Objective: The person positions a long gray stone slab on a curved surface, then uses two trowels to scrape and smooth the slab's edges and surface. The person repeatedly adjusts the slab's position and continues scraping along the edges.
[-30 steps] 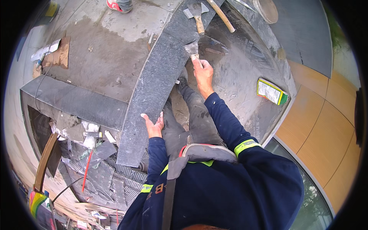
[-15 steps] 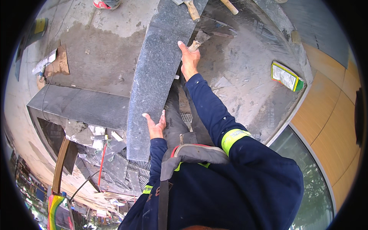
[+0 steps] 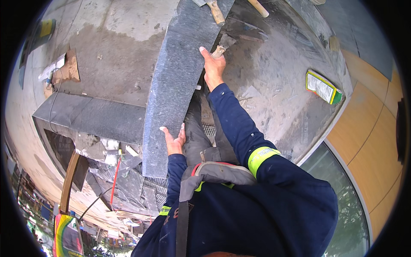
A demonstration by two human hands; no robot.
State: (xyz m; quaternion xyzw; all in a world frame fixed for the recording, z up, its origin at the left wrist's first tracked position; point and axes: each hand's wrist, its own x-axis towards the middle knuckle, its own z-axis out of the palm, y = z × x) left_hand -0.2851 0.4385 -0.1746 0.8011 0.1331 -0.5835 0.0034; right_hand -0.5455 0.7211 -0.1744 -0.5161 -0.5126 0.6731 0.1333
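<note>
Slipping was, in my judgement, the main danger for the grey stone slab [image 3: 169,85], which lay from the upper middle to the left of centre in the frame. The left hand [image 3: 174,142] had its thumb on the top face near the lower end, but its fingers were partly hidden, so I could not tell whether it truly grasped. The right hand [image 3: 213,68] was clenched around a putty knife [image 3: 218,52], with its thumb on the slab's right edge; such a divided hold could let the stone turn, or pinch a finger. A second scraper [image 3: 215,13] lay on the upper end and could slide off if the slab were tilted. The long axis ran steeply, leaning to the right at its top; the short lower end pointed toward the bottom of the frame, beside the left sleeve [image 3: 174,173].
</note>
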